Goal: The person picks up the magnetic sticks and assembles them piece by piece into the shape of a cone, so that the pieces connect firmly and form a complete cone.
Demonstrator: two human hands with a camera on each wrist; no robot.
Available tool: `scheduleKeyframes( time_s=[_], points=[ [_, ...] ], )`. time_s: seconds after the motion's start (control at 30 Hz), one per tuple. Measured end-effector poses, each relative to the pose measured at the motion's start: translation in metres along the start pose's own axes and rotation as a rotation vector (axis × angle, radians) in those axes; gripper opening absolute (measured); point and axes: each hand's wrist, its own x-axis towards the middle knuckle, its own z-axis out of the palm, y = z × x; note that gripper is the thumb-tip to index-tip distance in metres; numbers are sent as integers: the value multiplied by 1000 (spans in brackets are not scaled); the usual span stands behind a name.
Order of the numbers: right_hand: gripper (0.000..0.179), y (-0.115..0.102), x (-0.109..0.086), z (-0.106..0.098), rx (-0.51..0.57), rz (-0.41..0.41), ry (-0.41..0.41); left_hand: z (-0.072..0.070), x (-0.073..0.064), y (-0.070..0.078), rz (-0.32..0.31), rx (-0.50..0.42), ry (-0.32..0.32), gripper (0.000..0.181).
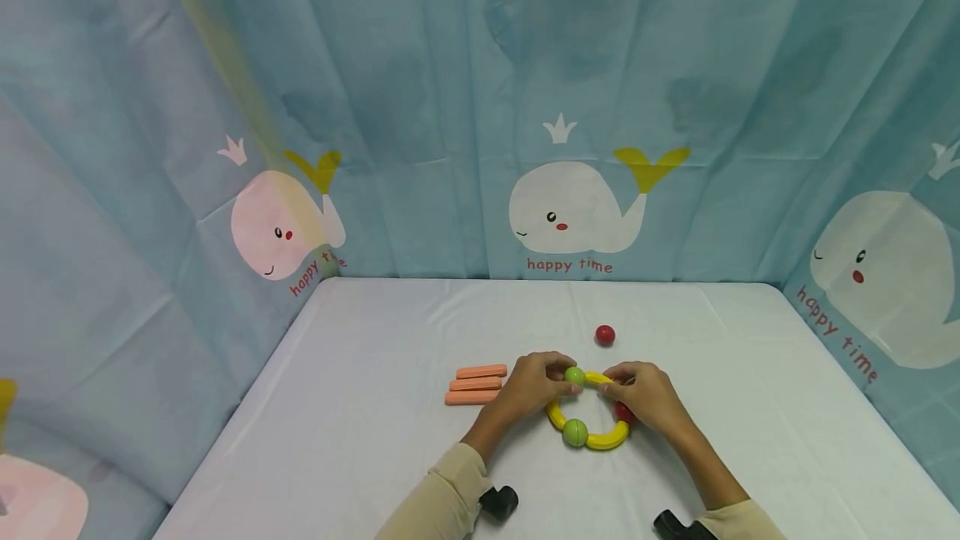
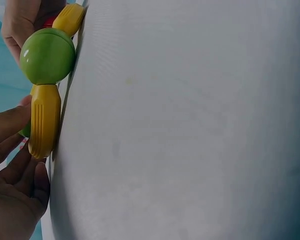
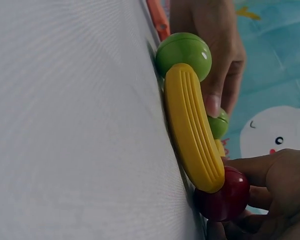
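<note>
On the white table lies a ring of yellow curved pieces (image 1: 609,440) joined by balls. A green ball (image 1: 575,432) sits at its near side, and a dark red ball (image 3: 223,196) at its right. My left hand (image 1: 534,384) pinches another green ball (image 1: 574,376) at the far left of the ring, between thumb and fingers. With thumb and fingertips, my right hand (image 1: 647,394) holds the far yellow curved piece (image 1: 597,378) near its right end. That hand partly covers the red ball in the head view.
Several orange-pink sticks (image 1: 474,385) lie side by side to the left of my left hand. A loose red ball (image 1: 605,336) rests beyond the ring. Behind the table (image 1: 375,340) hangs a blue curtain (image 1: 420,123) with whale prints.
</note>
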Motion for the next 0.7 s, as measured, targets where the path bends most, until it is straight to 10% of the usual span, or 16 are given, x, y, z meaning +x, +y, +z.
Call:
scheduleKeyframes(
  time_s=[0.3, 0.7],
  points=[
    [21, -1, -1, -1, -8, -13, -1, 2, -16, 2, -18, -40, 93, 37],
    [22, -1, -2, 0, -7, -11, 4, 5, -41, 15, -212, 74, 241, 44]
  ],
)
